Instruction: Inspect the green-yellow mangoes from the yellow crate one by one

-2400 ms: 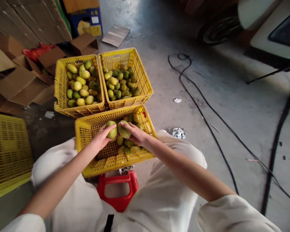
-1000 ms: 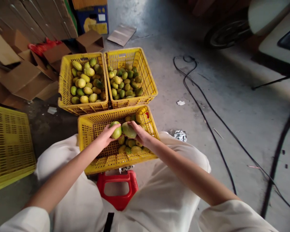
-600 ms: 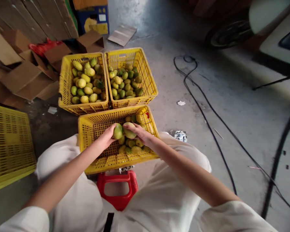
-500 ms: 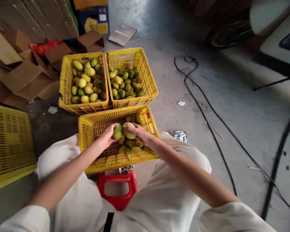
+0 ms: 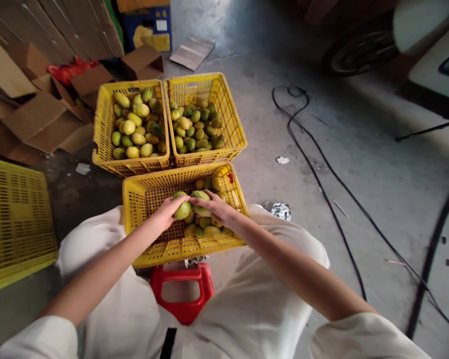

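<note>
My left hand (image 5: 168, 213) is closed round a green-yellow mango (image 5: 182, 210) over the near yellow crate (image 5: 145, 198). Beside it my right hand (image 5: 216, 208) grips a second mango (image 5: 199, 196), and the two fruits touch. Under my hands several more mangoes (image 5: 205, 231) lie in the crate's right half, while its left half is bare. Two yellow crates stand side by side beyond it: the far left crate (image 5: 103, 130) holds larger yellowish mangoes and the far right crate (image 5: 230, 122) smaller greener ones.
A red plastic stool (image 5: 182, 296) sits between my knees under the near crate. An upturned yellow crate (image 5: 15, 222) lies at the left. Cardboard boxes (image 5: 37, 117) are piled at the back left. Black cables (image 5: 314, 164) run over the concrete floor at the right, near a vehicle wheel (image 5: 353, 52).
Both hands have turned the two mangoes a little and lowered them slightly toward the pile. The view has drifted slightly.
</note>
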Motion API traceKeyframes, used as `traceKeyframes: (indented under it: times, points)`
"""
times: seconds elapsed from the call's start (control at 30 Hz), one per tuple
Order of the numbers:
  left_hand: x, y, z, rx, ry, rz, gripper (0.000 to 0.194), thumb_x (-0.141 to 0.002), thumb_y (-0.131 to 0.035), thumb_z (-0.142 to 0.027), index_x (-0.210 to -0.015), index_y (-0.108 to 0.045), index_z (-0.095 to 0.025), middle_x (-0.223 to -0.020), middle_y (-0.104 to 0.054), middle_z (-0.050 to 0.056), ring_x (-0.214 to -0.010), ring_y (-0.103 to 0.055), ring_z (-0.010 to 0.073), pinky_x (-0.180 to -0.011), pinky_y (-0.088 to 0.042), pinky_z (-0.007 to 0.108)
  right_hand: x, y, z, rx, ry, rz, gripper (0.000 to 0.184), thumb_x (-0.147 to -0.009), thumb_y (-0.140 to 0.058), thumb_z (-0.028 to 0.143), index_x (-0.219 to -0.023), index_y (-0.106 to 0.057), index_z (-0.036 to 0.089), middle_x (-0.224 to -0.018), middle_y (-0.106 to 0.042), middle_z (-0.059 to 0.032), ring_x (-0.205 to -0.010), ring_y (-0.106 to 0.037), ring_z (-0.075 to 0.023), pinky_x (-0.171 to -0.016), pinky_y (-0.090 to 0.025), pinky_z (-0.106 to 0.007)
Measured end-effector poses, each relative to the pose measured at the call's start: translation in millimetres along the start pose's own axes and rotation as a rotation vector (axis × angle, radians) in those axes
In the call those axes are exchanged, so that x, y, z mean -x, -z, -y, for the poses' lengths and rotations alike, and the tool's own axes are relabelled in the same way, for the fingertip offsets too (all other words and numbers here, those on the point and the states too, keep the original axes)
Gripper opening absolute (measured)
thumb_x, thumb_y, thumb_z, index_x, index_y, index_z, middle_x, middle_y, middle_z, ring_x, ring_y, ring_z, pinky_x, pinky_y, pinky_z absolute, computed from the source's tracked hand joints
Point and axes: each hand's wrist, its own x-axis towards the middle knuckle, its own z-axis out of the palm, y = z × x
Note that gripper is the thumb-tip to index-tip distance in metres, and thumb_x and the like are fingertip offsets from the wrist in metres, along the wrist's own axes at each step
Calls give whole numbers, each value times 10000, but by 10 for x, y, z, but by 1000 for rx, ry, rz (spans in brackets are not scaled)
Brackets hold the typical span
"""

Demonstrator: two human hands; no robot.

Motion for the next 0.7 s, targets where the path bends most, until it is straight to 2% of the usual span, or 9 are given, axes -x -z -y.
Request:
traceKeyframes:
  times: [0.13, 0.27, 0.4, 0.5, 0.6, 0.7]
  points:
    - [17, -6, -20, 11, -13, -5, 328, -733, -1017, -273, -897, -741, -205, -835, -745, 8, -833, -743, 213, -747, -602, 304, -44, -6, -68, -13, 31, -27, 419, -742, -1025, 362, -1038, -746, 262, -1030, -847, -37, -985, -817, -227, -818, -682, -294]
    - [36, -38, -63, 32, -14, -13, 247, -797, -966, -244, -870, -735, -199, -796, -745, 10, -758, -717, 193, -682, -580, 283, -46, 0, -37, -82, 46, 20, 294, -811, -963, 380, -968, -745, 260, -965, -856, -49, -956, -826, -239, -830, -689, -300]
    - [76, -69, -90, 35, 17, -29, 200, -845, -915, -154, -868, -721, -197, -774, -738, 6, -719, -716, 192, -691, -603, 303, -29, 62, 37, -25, 56, 57, 483, -663, -1066, 298, -1013, -735, 265, -975, -846, -38, -902, -813, -233, -828, -701, -323]
    - [127, -80, -88, 35, 45, -9, 210, -871, -922, -147, -901, -720, -194, -795, -746, 11, -711, -721, 188, -689, -628, 308, -32, 132, 41, 37, 62, 89, 612, -573, -1110, 262, -1040, -715, 266, -983, -826, -17, -896, -804, -220, -831, -707, -330]
    - [166, -89, -81, 70, 99, 47, 140, -961, -869, -185, -947, -730, -186, -814, -749, 25, -700, -725, 178, -660, -643, 294, -48, 179, 17, 70, 63, 86, 609, -597, -1115, 333, -1043, -706, 266, -971, -813, -11, -869, -800, -209, -799, -705, -317]
    - [171, -95, -84, 98, 141, 72, 150, -985, -870, -246, -1016, -738, -182, -811, -738, 26, -666, -709, 166, -619, -636, 275, -58, 177, 15, 74, 40, 71, 583, -649, -1104, 396, -1066, -714, 279, -992, -835, -30, -911, -819, -227, -800, -713, -317]
